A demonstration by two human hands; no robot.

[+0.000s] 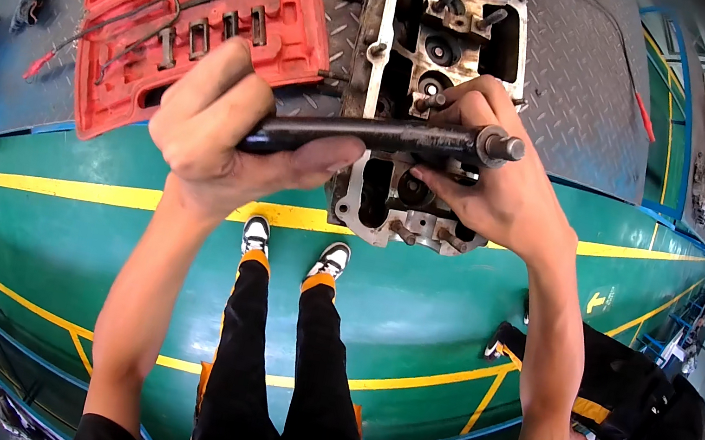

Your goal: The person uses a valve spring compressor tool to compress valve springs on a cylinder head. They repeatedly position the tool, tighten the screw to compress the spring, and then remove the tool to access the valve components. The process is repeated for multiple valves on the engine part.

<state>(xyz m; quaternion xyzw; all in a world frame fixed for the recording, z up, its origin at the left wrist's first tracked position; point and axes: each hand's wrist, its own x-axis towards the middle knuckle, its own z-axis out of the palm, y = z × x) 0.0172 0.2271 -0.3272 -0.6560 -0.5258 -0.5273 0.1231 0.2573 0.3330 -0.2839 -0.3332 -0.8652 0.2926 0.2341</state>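
Metal tabletop (576, 99), engine part (440, 71) overhanging its near edge; left hand (219, 121) clasps a bar (368, 131) by its left end (right hand (508, 191): can't make out).

You see this through the left one of two wide fisheye cameras worn side by side on your head, pitched steeply down along your own body. Your left hand (216, 125) and right hand (515, 178) come nearest, large in the upper middle, with the grey bench (574, 89) beyond them at the top and your shoes (332, 260) farther below. The lens bends the yellow floor lines (107, 193) and darkens to black toward its round rim.
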